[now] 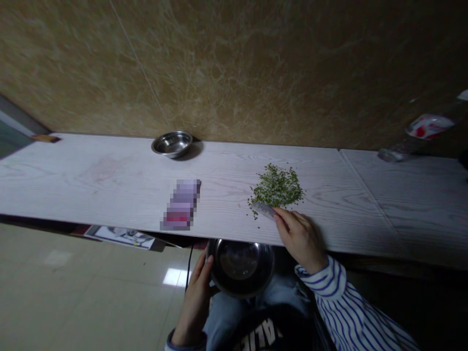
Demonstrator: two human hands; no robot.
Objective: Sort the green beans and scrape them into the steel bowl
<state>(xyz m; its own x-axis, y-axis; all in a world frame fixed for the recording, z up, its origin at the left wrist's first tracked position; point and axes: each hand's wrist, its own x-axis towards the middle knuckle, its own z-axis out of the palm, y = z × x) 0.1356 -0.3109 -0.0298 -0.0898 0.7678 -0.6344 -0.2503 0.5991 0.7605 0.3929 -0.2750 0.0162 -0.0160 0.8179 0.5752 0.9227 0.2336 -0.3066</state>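
Note:
Many small green, bean-like bits [277, 186] lie in a loose heap on the pale wood-grain table [120, 195]. My right hand [302, 236] is closed on a grey, flat piece with a rounded end [263, 209], which lies at the near-left edge of the heap. What exactly this piece is, I cannot make out. Just below the table's front edge, over my lap, is a large metal bowl [239, 265]. My left hand [197, 280] grips its left rim, thumb on top. The bowl's inside looks dark and shiny.
A small metal bowl [171, 144] stands against the wall at the back. Left of the heap lies a blurred-out phone-like rectangle [182, 204]. A clear plastic bottle [420, 134] with a red and white label is at the back right. Below the table's front shows a printed box [124, 237].

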